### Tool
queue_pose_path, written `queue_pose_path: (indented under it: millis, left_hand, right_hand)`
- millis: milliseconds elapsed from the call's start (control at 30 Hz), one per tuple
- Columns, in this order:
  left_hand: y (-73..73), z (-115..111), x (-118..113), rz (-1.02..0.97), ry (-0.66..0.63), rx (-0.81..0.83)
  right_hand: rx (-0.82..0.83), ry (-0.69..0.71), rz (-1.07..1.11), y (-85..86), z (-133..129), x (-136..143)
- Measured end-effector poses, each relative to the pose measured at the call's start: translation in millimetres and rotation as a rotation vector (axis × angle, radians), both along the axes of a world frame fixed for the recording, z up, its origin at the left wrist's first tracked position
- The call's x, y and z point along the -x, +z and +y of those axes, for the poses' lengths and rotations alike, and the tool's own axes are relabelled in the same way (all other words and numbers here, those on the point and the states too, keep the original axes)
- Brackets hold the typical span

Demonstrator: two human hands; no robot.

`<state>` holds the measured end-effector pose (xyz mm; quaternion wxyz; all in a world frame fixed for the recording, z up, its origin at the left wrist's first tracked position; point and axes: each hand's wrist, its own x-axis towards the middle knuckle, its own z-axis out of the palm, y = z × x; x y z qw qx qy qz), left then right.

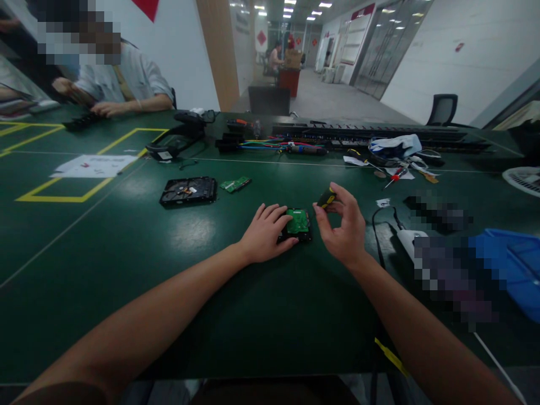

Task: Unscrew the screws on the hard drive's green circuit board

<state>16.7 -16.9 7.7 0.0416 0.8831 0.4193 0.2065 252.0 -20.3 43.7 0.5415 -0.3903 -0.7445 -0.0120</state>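
Observation:
A hard drive [298, 221] lies on the green table with its green circuit board facing up. My left hand [266, 232] grips its left side, the thumb along the near edge and the fingers across the far part, hiding that end. Just right of the drive, my right hand [343, 225] is raised, closed around the black and yellow handle of a screwdriver [326, 198]; its shaft cannot be made out. Farther left sits another hard drive [188, 191], with a loose green circuit board [235, 184] beside it.
Cables and tools, including a red-handled screwdriver [395, 177], line the back by a cloth bundle [395, 145]. A blue tray [510, 264] stands at right, near a strap [377, 233]. Printed paper [95, 166] lies left. A co-worker [126, 79] sits across the table.

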Motion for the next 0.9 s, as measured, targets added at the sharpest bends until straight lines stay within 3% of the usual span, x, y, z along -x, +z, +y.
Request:
queue_pose_path:
  millis: [500,900]
  left_hand:
    - [-1.3,0.9,0.4,-0.006,0.000,0.006]
    - [1.6,0.0,-0.2,-0.003,0.007,0.014]
  right_hand:
    - [0.066,0.021,0.041,-0.3,-2.8,1.5]
    - [0.008,-0.009,0.026,1.2,0.8,-3.4]
